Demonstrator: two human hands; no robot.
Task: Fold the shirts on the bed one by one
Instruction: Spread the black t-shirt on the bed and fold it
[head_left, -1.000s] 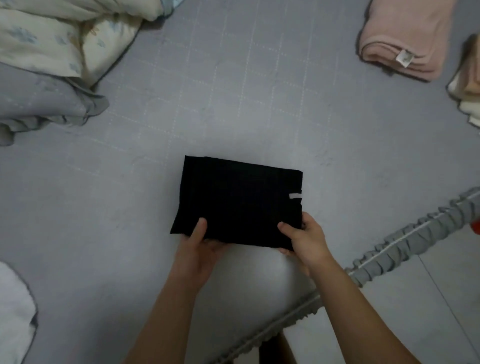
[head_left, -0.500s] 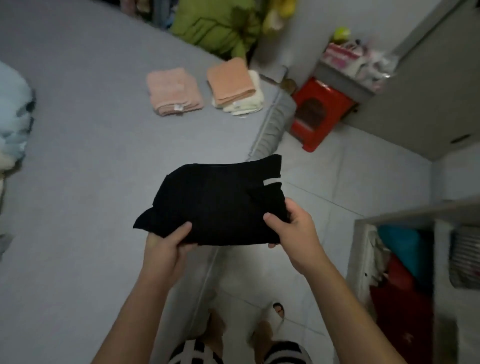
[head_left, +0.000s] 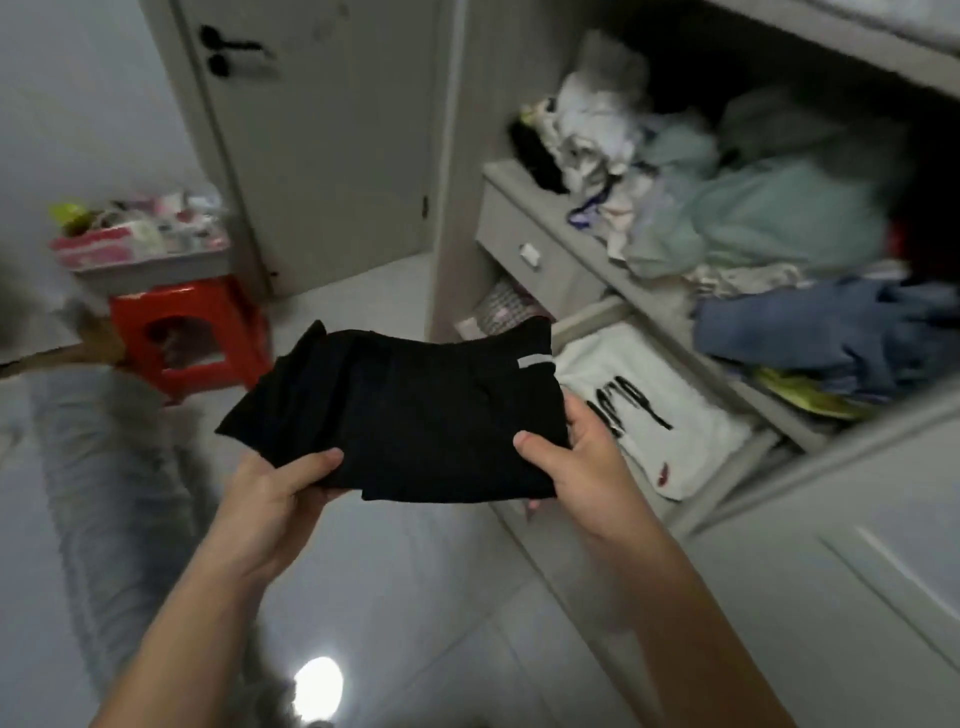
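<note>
one folded black shirt (head_left: 400, 410), two hands

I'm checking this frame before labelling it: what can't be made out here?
Head view only:
- Right hand fingers: mostly hidden under the folded black shirt.
- Left hand fingers: likewise under the shirt; only the thumb shows.
- Print on the white garment in the open drawer: partly covered by the shirt and right hand.
- Items on the tray above the red stool: motion-blurred.
</note>
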